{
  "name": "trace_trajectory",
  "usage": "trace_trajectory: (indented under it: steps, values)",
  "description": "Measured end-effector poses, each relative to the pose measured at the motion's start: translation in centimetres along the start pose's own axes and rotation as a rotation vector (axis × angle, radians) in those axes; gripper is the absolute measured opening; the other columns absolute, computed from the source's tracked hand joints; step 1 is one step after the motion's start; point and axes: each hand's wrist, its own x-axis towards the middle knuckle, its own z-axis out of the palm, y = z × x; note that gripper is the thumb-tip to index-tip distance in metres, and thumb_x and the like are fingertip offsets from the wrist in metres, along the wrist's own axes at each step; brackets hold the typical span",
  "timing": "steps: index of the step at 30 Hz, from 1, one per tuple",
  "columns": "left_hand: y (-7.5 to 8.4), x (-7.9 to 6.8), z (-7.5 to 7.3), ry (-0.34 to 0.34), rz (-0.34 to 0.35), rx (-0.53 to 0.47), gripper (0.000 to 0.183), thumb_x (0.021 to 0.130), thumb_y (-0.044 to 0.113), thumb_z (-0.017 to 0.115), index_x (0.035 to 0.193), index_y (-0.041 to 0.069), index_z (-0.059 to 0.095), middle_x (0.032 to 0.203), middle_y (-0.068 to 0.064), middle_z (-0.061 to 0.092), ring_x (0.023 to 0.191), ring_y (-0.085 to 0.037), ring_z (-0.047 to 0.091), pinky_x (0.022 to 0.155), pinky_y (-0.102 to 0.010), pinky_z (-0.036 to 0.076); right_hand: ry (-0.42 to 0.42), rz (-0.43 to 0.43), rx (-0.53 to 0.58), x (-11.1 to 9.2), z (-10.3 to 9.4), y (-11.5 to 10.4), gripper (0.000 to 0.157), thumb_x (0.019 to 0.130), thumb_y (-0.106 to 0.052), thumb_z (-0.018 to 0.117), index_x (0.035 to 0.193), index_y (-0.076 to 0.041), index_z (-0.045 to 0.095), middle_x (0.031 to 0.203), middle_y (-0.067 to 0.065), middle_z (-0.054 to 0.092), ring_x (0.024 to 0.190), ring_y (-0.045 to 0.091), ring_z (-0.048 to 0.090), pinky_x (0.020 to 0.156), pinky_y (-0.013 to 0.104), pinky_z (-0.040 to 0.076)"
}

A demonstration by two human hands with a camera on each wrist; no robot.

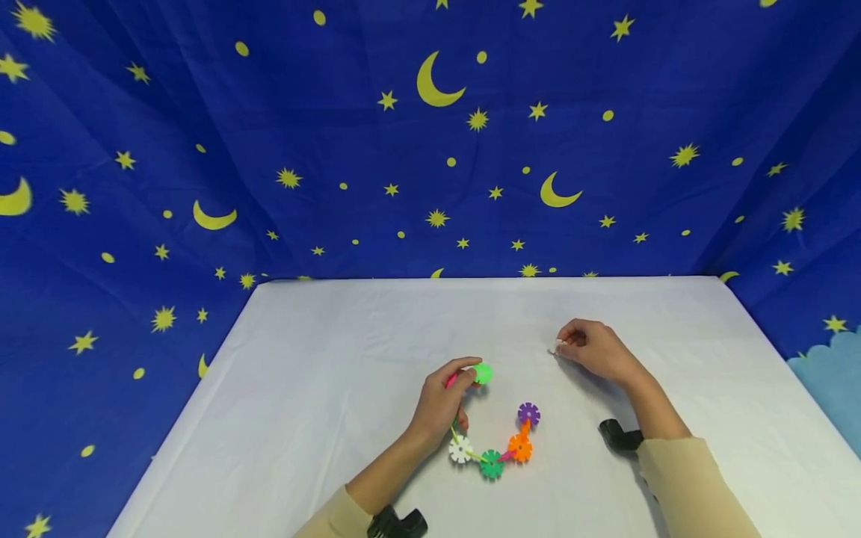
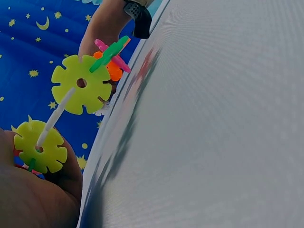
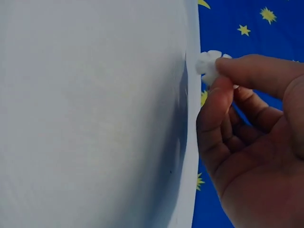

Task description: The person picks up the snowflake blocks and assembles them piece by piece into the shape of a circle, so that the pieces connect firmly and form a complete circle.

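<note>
My left hand pinches one end of a chain of notched plastic discs, by a bright green disc and a pink disc. From there the chain curves through a white disc, a green disc and an orange disc to a purple disc. In the left wrist view, yellow-green discs slot into a white disc seen edge-on. Apart from the chain, my right hand pinches a single white notched disc between thumb and forefinger.
A white cloth covers the table. Behind it hangs a blue curtain with yellow moons and stars. Black wrist devices sit on the left forearm and the right forearm.
</note>
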Motion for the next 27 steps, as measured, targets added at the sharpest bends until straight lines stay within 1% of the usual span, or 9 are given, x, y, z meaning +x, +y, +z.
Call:
trace_trajectory:
  steps: [5,8,13,17,20,23,27]
  values:
    - [-0.1,-0.1,0.1,-0.002,-0.007,-0.008,0.035,0.096,0.029,0.058,0.125,0.01,0.063,0.098,-0.02,0.061,0.031,-0.013,0.044,0.033,-0.031,0.045,-0.011,-0.044,0.026,-0.5,0.4,-0.8,0.011,0.087,-0.011,0.069,0.096,-0.006,0.065,0.081,0.004,0.059,0.073,0.021,0.053,0.064,0.033,0.046]
    - [0.0,-0.1,0.1,0.006,-0.007,-0.008,0.035,0.095,0.029,0.058,0.125,0.01,0.064,0.099,-0.021,0.061,0.031,-0.013,0.043,0.032,-0.031,0.044,-0.021,-0.094,0.057,-0.6,0.8,-1.4,0.011,0.087,-0.012,0.07,0.096,-0.007,0.066,0.081,0.003,0.06,0.072,0.02,0.053,0.062,0.03,0.046]
    - [-0.1,-0.1,0.0,0.013,-0.012,-0.008,0.034,0.095,0.028,0.058,0.124,0.012,0.064,0.098,-0.018,0.06,0.031,-0.013,0.043,0.032,-0.031,0.044,-0.028,-0.175,0.132,-0.8,1.4,-2.4,0.012,0.089,-0.012,0.069,0.1,-0.008,0.068,0.085,0.001,0.062,0.075,0.019,0.054,0.063,0.028,0.048]
    - [-0.1,0.0,0.1,0.012,-0.01,-0.011,0.034,0.095,0.027,0.059,0.124,0.01,0.064,0.098,-0.019,0.061,0.031,-0.012,0.042,0.032,-0.03,0.044,-0.041,-0.195,0.175,-1.1,1.8,-3.2,0.015,0.089,-0.012,0.069,0.103,-0.007,0.069,0.088,0.002,0.063,0.077,0.02,0.055,0.065,0.028,0.049]
    - [-0.1,0.0,0.1,0.009,-0.006,-0.013,0.035,0.095,0.026,0.059,0.124,0.008,0.063,0.097,-0.021,0.061,0.03,-0.012,0.042,0.031,-0.03,0.044,-0.064,-0.191,0.191,-1.3,2.1,-3.8,0.015,0.089,-0.013,0.07,0.102,-0.006,0.068,0.088,0.002,0.063,0.076,0.02,0.056,0.065,0.028,0.05]
    - [-0.1,0.1,0.1,0.007,-0.003,-0.011,0.035,0.095,0.026,0.059,0.124,0.008,0.063,0.096,-0.02,0.061,0.03,-0.012,0.042,0.031,-0.03,0.044,-0.082,-0.202,0.193,-1.3,2.4,-4.1,0.012,0.088,-0.014,0.071,0.098,-0.008,0.069,0.085,0.001,0.063,0.074,0.02,0.057,0.063,0.028,0.051]
    - [0.0,0.0,0.1,0.011,-0.004,-0.009,0.034,0.095,0.026,0.058,0.125,0.009,0.063,0.096,-0.019,0.061,0.031,-0.012,0.042,0.032,-0.03,0.044,-0.071,-0.233,0.188,-1.4,2.8,-4.5,0.007,0.086,-0.015,0.073,0.091,-0.013,0.07,0.082,0.0,0.064,0.073,0.019,0.058,0.063,0.028,0.052]
